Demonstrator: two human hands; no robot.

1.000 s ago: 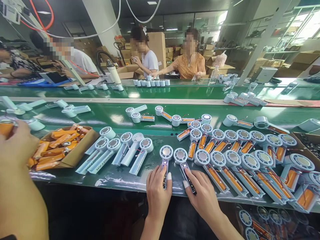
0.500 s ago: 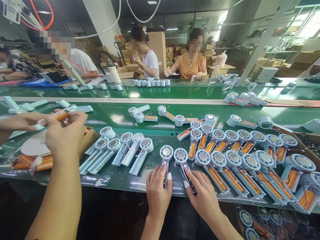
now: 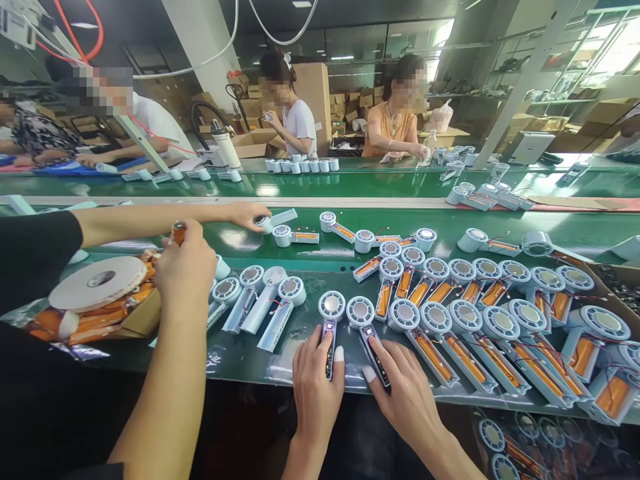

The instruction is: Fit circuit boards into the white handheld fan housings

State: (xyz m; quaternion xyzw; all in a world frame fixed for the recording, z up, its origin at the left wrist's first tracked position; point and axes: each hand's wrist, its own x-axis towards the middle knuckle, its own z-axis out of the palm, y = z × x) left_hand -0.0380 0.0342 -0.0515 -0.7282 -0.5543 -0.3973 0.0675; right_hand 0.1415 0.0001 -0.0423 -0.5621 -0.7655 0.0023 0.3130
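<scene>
Side by side at the table's front edge, my two hands each grip a small handheld fan. My left hand (image 3: 316, 383) is closed around the handle of the left fan (image 3: 331, 306), its index finger pressed on the dark circuit board inside. Mirroring it, my right hand (image 3: 407, 380) is closed on the right fan (image 3: 360, 311), index finger on that board. White covers sit on both thumb tips. The round heads of both fans rest on the table, pointing away from me. Right of them lie rows of open fans (image 3: 437, 317) with orange batteries and thin wires.
At left, a co-worker's arms (image 3: 183, 333) reach across, one hand holding an orange battery (image 3: 179, 232). A box of batteries (image 3: 145, 317) carries a white reel (image 3: 97, 283). Several fans (image 3: 291, 291) lie between us. A green conveyor (image 3: 235, 233) runs behind; people sit across it.
The co-worker at left has moved rightward, one hand stretching to a fan on the belt. The person in orange across the line now reaches toward the bottle. My hands have barely moved.
</scene>
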